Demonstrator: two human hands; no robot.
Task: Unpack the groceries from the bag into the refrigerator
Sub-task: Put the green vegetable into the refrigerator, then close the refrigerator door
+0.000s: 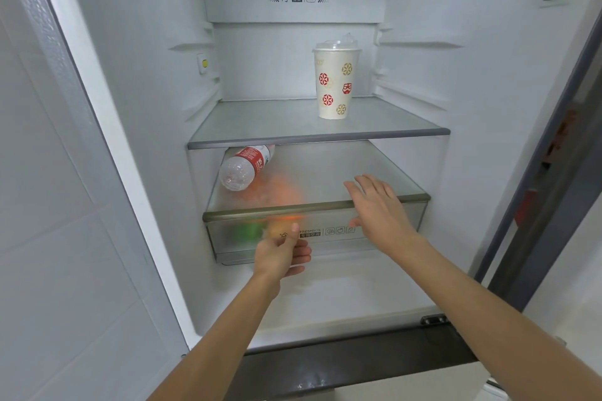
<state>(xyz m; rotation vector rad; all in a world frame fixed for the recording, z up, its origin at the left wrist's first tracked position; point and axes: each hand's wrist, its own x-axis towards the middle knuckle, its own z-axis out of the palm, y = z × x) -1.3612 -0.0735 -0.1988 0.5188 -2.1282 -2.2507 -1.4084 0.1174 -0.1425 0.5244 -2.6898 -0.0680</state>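
Note:
The refrigerator stands open in front of me. A white paper cup [335, 81] with red and gold patterns and a clear lid stands upright on the upper glass shelf [293, 133]. A clear water bottle [244, 166] with a red label lies on its side on the lower glass shelf [325, 169]. Under that shelf is the frosted crisper drawer [384, 238], with blurred orange and green produce [250, 231] showing through it. My left hand [281, 254] grips the drawer's front, thumb up. My right hand [378, 205] hovers flat and spread over the shelf's front edge.
The fridge's white left wall [136, 107] and floor [342, 296] surround the drawer. A dark strip [358, 365] runs along the bottom of the opening. The grey door edge [537, 172] stands at the right. The grocery bag is out of view.

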